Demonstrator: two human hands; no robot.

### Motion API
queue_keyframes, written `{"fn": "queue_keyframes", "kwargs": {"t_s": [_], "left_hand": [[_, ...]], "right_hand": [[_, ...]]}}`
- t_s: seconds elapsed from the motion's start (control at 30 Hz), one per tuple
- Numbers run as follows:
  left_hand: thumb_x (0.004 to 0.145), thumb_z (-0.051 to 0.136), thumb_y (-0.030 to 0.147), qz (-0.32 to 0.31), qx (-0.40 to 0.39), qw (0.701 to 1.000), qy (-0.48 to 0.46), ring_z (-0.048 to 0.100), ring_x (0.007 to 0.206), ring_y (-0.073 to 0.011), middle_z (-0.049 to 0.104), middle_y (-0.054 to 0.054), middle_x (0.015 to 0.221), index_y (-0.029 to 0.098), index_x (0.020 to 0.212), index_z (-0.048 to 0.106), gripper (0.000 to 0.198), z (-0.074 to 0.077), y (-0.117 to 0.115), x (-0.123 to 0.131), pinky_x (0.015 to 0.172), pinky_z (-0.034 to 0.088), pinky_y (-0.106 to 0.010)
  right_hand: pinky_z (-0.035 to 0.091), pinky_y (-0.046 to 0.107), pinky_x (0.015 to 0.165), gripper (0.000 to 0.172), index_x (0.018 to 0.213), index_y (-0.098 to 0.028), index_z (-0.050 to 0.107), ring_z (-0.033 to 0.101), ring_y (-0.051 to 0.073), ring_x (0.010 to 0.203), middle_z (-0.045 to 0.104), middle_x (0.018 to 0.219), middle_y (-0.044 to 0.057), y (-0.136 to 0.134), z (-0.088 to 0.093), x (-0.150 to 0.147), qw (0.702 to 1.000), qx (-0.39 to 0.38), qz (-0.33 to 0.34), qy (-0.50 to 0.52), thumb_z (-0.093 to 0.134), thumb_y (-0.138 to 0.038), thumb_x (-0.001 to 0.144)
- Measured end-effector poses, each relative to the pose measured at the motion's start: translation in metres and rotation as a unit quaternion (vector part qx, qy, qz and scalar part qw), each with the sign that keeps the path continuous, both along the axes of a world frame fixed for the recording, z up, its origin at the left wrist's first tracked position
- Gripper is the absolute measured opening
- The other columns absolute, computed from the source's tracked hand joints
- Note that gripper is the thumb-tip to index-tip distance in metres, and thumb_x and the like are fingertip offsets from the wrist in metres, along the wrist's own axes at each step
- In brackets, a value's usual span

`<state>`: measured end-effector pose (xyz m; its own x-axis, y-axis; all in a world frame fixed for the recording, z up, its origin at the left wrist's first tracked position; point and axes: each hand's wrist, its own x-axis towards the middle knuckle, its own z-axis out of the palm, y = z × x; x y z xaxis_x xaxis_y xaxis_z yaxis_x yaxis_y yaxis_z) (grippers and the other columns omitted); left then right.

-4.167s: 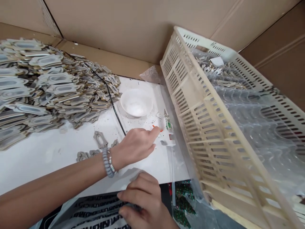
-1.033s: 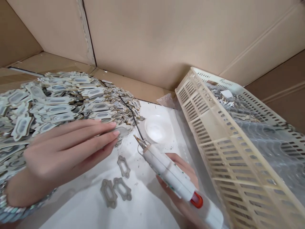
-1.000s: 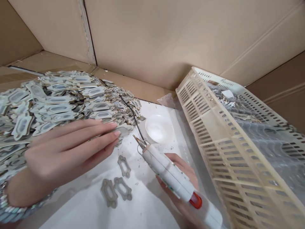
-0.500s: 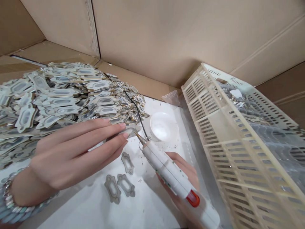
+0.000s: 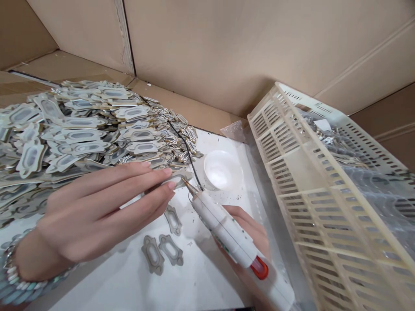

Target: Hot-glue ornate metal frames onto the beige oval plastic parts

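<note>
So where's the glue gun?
In the head view, the glue gun is in the right hand, lower right of centre, its nozzle by the grey piece in the left hand.

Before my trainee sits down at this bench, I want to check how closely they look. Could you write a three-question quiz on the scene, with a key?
1. Which tool is in the right hand?
A) a screwdriver
B) a glue gun
C) a paintbrush

2. True or false: the white bowl stands between the heap of frame pieces and the cream plastic crate.

3. Not counting the heap or the held frame piece at the fingertips of the left hand, how many loose grey frame pieces can be seen on the white tabletop?

Key: 1 B; 2 True; 3 Three.
</note>
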<state>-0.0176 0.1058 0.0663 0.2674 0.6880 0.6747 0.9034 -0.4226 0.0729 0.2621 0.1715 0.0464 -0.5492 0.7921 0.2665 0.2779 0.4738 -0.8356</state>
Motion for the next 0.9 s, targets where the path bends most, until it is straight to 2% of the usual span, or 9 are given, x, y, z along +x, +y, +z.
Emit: {"fn": "queue_keyframes", "kwargs": {"t_s": [0.27,0.5,0.63,0.8,0.9], "left_hand": [[0.100,0.058,0.025,0.006,-0.042,0.999,0.001,0.061,0.129,-0.0165,0.066,0.013,0.136,0.041,0.139,0.053,0.041,0.000,-0.004,-0.001,0.115,0.051,-0.040],[0.093,0.068,0.028,-0.018,0.036,0.998,0.046,0.068,0.119,-0.0199,0.068,0.010,0.134,0.036,0.136,0.058,0.045,-0.009,0.005,-0.012,0.111,0.056,-0.039],[0.090,0.068,0.024,-0.024,0.027,0.998,0.042,0.070,0.115,-0.0218,0.070,0.008,0.131,0.032,0.133,0.062,0.044,-0.007,0.006,-0.012,0.110,0.057,-0.039],[0.091,0.069,0.023,-0.019,0.024,0.999,0.030,0.075,0.102,-0.0187,0.075,0.007,0.118,0.030,0.119,0.069,0.029,0.005,0.012,-0.005,0.102,0.062,-0.038],[0.094,0.066,0.025,-0.053,0.027,0.998,0.006,0.076,0.088,-0.0150,0.079,0.005,0.105,0.026,0.105,0.071,0.012,0.011,0.019,0.006,0.090,0.066,-0.032]], "right_hand": [[0.060,0.031,0.078,0.023,0.102,-0.030,0.074,0.073,0.020,0.086,0.075,0.110,0.002,0.000,-0.001,0.004,1.000,-0.004,0.005,-0.012,0.065,-0.012,0.092],[0.059,0.026,0.077,0.019,0.095,-0.030,0.073,0.072,0.018,0.084,0.075,0.109,0.000,0.000,-0.002,0.007,1.000,-0.007,0.006,-0.009,0.065,-0.014,0.091],[0.058,0.024,0.069,0.015,0.091,-0.027,0.073,0.072,0.016,0.078,0.075,0.101,0.001,0.001,-0.001,0.006,1.000,0.013,0.004,-0.022,0.064,-0.015,0.089],[0.059,0.029,0.070,0.009,0.089,-0.025,0.075,0.071,0.021,0.077,0.074,0.093,0.004,-0.001,0.000,0.002,0.998,-0.016,-0.064,-0.025,0.066,-0.022,0.088],[0.058,0.031,0.064,0.014,0.091,-0.024,0.078,0.070,0.022,0.071,0.076,0.089,0.006,-0.004,-0.002,0.002,0.990,-0.061,-0.125,-0.019,0.068,-0.034,0.089]]}}
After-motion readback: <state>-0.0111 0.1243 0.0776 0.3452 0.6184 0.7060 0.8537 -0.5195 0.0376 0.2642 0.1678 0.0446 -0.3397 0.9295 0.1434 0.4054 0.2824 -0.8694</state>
